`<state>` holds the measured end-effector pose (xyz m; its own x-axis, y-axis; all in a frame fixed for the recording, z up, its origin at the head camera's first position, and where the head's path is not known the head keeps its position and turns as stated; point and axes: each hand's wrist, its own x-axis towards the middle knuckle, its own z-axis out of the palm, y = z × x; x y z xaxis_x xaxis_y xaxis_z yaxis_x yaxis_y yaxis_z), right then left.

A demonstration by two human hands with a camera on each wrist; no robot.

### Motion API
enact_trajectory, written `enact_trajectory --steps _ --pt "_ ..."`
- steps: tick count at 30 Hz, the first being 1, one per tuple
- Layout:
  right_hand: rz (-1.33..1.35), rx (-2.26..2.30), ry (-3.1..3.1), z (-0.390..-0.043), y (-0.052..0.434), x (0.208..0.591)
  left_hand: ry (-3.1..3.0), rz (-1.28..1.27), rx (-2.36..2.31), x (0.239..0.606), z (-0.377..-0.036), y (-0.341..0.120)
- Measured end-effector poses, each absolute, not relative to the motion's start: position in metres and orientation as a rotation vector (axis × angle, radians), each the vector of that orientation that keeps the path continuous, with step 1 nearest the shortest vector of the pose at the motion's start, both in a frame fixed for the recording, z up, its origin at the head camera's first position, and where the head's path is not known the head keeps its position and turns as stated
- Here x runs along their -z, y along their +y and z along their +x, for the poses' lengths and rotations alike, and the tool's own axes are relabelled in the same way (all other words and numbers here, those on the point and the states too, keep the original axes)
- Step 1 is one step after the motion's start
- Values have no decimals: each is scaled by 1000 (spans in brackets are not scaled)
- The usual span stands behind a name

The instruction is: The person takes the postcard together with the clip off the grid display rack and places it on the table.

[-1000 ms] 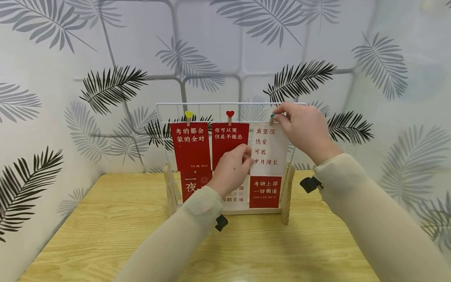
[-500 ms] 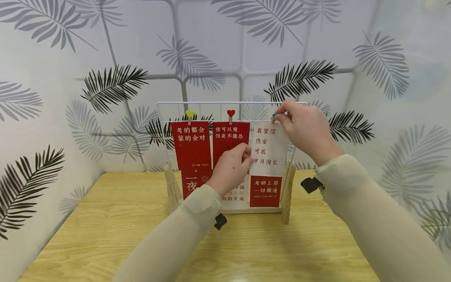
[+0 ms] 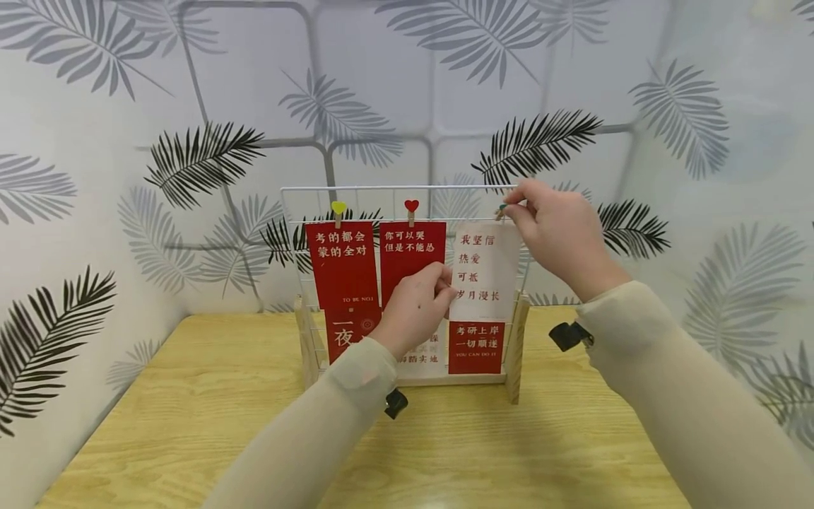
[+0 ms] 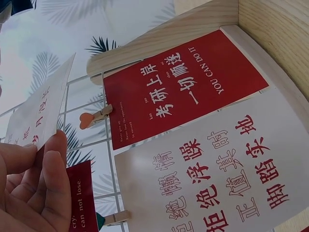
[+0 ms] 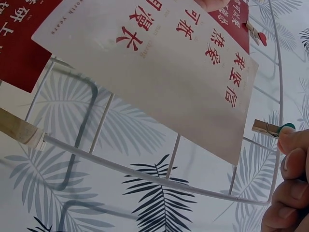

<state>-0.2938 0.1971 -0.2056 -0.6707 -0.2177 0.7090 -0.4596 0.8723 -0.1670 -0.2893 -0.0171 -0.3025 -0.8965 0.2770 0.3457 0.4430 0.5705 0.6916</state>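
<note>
1. While the wire rack [image 3: 407, 189] on the wooden table [image 3: 191, 424] already carries two red cards [image 3: 343, 265] pegged along its top row and more cards lower down, the third top slot is, by my judgement, unfinished.
2. Hanging loose before that slot, the white card [image 3: 486, 272] is pinched at its lower left edge by the left hand [image 3: 416, 307]; its top looks unpegged.
3. Beside the card's top right corner, the right hand [image 3: 553, 230] pinches the small green-tipped clip [image 5: 270, 128]; fastening remains.
</note>
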Motion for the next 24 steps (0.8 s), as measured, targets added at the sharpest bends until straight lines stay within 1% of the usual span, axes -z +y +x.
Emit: enact_trajectory --steps 16,24 --pt "467 -528 -2335 -285 221 214 -2587 -612 1322 308 -281 -20" --pt "452 -553 -2342 -281 227 216 -2560 -646 1268 312 -280 -20"
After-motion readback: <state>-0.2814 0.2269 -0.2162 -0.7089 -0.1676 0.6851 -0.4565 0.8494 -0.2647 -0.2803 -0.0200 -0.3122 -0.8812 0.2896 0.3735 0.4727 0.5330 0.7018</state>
